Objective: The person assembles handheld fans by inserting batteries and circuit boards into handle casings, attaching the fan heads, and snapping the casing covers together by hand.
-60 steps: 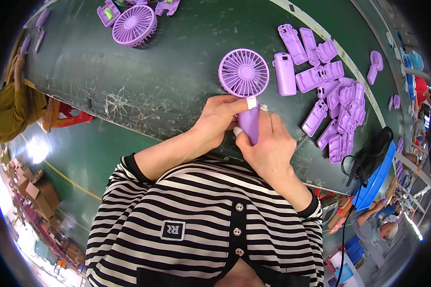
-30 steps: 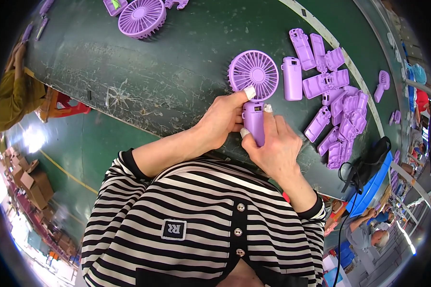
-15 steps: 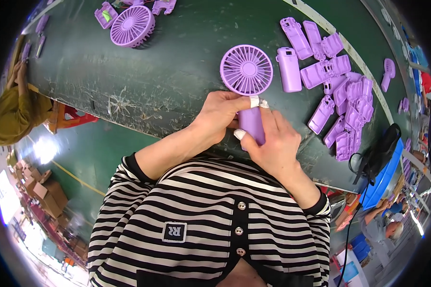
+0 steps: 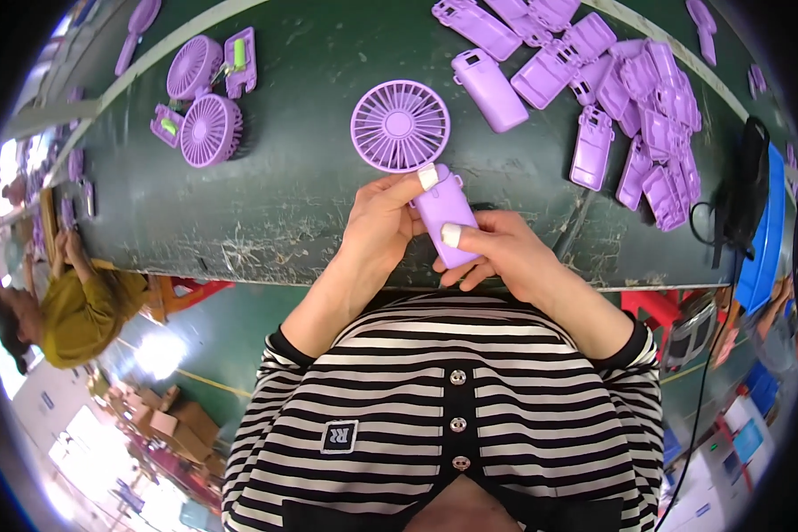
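Note:
A purple handheld fan (image 4: 446, 213) is held between my two hands at the near edge of the table, its round slatted head pointing away from me. My left hand (image 4: 377, 222) grips the top of the handle, with the white-wrapped thumb pressed on it just below the head. My right hand (image 4: 510, 253) pinches the lower end, its wrapped thumb on the front face and its fingers curled beneath. The handle's front is mostly in sight; its underside is hidden.
A pile of purple handle shells (image 4: 647, 115) lies at the right, with a closed handle piece (image 4: 490, 90) nearer the middle. Two fan heads (image 4: 210, 129) and open shells with green cylinders (image 4: 239, 64) are at the left. A blue bin (image 4: 761, 235) stands at the right edge; a co-worker (image 4: 89, 301) sits far left.
The view has swung left, showing more fan parts there. The fan's handle has tilted, its lower end now toward the right. My right hand has slid off the upper handle to its lower end.

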`<state>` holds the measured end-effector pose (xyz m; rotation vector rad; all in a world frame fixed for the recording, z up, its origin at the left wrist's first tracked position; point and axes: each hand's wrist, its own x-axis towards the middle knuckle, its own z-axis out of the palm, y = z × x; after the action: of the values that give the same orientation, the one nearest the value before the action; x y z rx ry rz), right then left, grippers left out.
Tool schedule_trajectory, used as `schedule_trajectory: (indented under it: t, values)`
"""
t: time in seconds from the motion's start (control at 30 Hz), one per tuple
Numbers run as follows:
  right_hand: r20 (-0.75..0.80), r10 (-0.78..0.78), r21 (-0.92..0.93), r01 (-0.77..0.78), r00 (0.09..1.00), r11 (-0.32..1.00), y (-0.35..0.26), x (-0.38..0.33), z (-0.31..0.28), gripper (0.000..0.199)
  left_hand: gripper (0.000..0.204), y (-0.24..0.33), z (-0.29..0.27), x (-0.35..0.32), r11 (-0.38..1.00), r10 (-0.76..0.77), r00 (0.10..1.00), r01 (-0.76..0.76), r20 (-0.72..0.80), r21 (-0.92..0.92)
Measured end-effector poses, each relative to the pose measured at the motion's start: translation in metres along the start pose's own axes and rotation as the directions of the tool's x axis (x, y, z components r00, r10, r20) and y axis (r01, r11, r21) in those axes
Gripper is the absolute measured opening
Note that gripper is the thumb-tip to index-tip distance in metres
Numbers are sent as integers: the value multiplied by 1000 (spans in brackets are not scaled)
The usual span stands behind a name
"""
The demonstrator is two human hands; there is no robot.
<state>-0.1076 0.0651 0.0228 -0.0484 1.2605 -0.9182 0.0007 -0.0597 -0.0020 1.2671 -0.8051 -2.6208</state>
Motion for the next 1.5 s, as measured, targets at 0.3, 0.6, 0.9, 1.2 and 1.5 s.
schedule_trajectory:
  t: [0.3, 0.6, 0.9, 1.2, 1.5]
  values:
    - [-42, -68, -225, 57, 997, 973, 5, 4, 1, 34, 26, -8, -1, -4, 998, 41, 996, -37, 80, -46]
    - [-58, -66, -172, 55, 996, 984, 5, 1, 4, 33, 27, -9, 1, -9, 998, 49, 996, -46, 81, -47]
    - [-128, -328, -176, 304, 936, 936, 5, 12, 9, 29, 26, -11, 10, -8, 996, 85, 991, -85, 100, 0]
    - [-149, -262, -104, 248, 953, 963, 1, 10, 12, 24, 26, -17, 14, -11, 986, 168, 983, -168, 76, -6]
    - [-148, -287, -66, 281, 946, 958, -1, 15, 11, 24, 23, -14, 17, -3, 977, 211, 976, -212, 61, 25]
